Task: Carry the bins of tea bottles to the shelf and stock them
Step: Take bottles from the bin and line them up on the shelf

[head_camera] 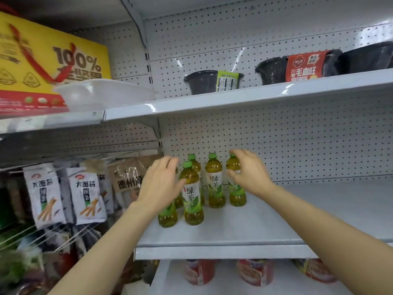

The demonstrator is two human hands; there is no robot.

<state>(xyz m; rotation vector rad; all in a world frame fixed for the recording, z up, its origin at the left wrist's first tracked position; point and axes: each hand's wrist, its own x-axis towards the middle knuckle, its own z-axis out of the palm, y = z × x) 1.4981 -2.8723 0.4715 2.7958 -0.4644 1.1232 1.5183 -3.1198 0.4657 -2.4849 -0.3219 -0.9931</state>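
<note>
Several green tea bottles with green caps stand upright on the grey middle shelf (255,226). My right hand (251,173) grips the rightmost bottle (237,194) near its neck, thumb in front. My left hand (159,186) curls round the upper part of a front-left bottle (168,216), hiding its cap. Between them stand a front bottle (192,201) and a back bottle (215,184); another is partly hidden behind. A white plastic bin (104,93) rests on the upper shelf at the left; its inside is not visible.
Black instant-food bowls (212,81) sit on the upper shelf (234,99). A yellow gift box (51,60) stands behind the bin. Snack packets (87,196) hang on hooks at the left. Red-labelled containers (198,271) sit on the shelf below.
</note>
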